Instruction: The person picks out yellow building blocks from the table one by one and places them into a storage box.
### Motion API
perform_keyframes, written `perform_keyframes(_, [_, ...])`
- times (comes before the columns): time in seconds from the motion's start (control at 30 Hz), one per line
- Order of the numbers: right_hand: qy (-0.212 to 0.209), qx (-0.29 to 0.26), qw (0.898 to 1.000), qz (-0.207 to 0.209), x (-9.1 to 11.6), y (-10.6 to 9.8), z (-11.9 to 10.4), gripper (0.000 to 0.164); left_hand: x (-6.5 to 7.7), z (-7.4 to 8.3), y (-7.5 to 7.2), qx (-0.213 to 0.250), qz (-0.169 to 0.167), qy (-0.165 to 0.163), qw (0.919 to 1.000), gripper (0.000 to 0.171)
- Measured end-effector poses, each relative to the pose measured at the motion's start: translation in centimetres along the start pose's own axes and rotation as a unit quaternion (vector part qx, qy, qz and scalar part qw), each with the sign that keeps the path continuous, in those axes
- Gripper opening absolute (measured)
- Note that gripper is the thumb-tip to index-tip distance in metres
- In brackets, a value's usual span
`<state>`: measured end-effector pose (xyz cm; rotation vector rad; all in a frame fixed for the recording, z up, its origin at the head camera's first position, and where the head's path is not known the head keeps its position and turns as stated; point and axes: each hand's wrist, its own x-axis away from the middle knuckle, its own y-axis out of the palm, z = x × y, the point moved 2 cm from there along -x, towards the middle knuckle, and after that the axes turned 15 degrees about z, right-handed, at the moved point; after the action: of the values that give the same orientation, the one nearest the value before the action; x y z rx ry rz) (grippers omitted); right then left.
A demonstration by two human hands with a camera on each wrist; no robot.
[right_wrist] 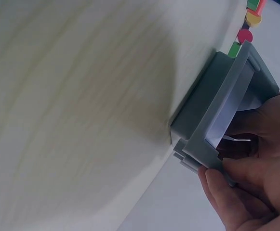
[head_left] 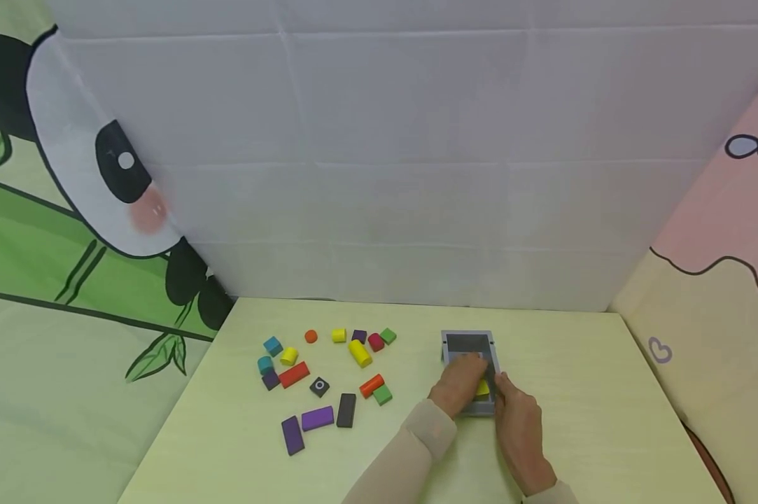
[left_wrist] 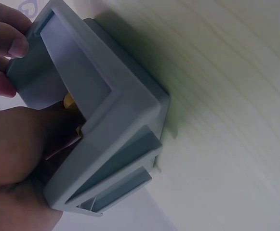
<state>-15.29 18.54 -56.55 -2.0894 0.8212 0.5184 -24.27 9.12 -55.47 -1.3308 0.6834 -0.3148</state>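
Observation:
A grey rectangular open box stands on the right half of the table. My left hand reaches over its left wall and down inside; the box walls hide the fingertips, so whether they hold anything does not show. Beside that hand, a yellow block lies within the box, and a bit of yellow also shows in the left wrist view. At the right side, my right hand grips the box wall, thumb and fingers on either side of the rim.
Left of the box, several coloured blocks lie scattered: a red bar, a yellow cylinder, a dark grey bar, purple bars and a green block. A white cloth wall rises behind the table.

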Motion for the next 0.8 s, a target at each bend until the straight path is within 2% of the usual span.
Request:
perform_keyframes(0.13, [-0.001,0.0,1.0,0.003,-0.02,-0.02,-0.02,0.024,-0.01,0.09,0.09,-0.004,0.007,0.005,1.0,0.009])
perform_keyframes(0.57, [0.011,0.003,1.0,0.001,-0.15,-0.21,-0.22,0.024,-0.19,0.24,0.07,0.021,0.003,-0.016,0.9997,0.009])
perform_keyframes(0.8, [0.014,0.003,1.0,0.002,-0.17,-0.29,-0.33,0.023,-0.22,0.22,0.32,0.026,0.006,-0.016,0.9995,0.013])
